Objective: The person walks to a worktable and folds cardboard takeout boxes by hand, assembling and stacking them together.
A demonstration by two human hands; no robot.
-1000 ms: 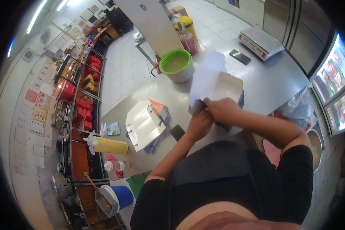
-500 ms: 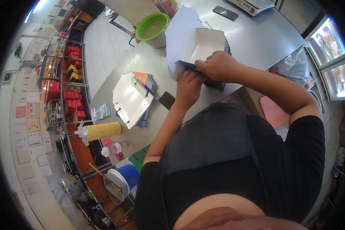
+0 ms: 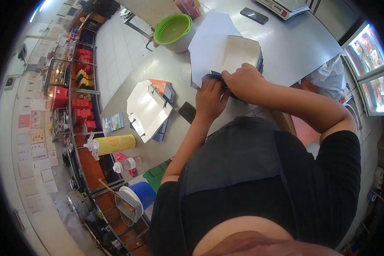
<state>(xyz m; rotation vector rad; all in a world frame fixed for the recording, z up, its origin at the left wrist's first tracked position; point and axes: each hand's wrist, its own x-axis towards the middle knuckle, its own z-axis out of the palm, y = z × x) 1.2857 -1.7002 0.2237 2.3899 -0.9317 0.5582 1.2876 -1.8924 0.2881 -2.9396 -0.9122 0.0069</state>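
Observation:
A cardboard box (image 3: pixel 242 50), white inside and dark outside, stands partly folded on the metal table. Its broad white lid panel (image 3: pixel 211 46) spreads open to the left. My left hand (image 3: pixel 209 99) is closed, its fingertips gripping the dark flap at the box's near corner. Close beside it, my right hand (image 3: pixel 244 82) pinches the same corner, thumb and fingers pressed together. My fingers hide part of that corner. Left of my hands lies a stack of flat box blanks (image 3: pixel 148 112), white on top. Between the stack and my left forearm is a dark phone (image 3: pixel 187 112).
A green basket (image 3: pixel 173 30) sits in a pale bowl at the far edge. Another phone (image 3: pixel 254 16) and a scale (image 3: pixel 284 7) lie at the back right. A yellow bottle (image 3: pixel 115 144), a clear bottle (image 3: pixel 128 164) and a blue packet (image 3: pixel 113 123) are on the left.
The dark flap at the box's near corner is bent further in, and my right hand has shifted slightly down onto it. The whole view has moved a little.

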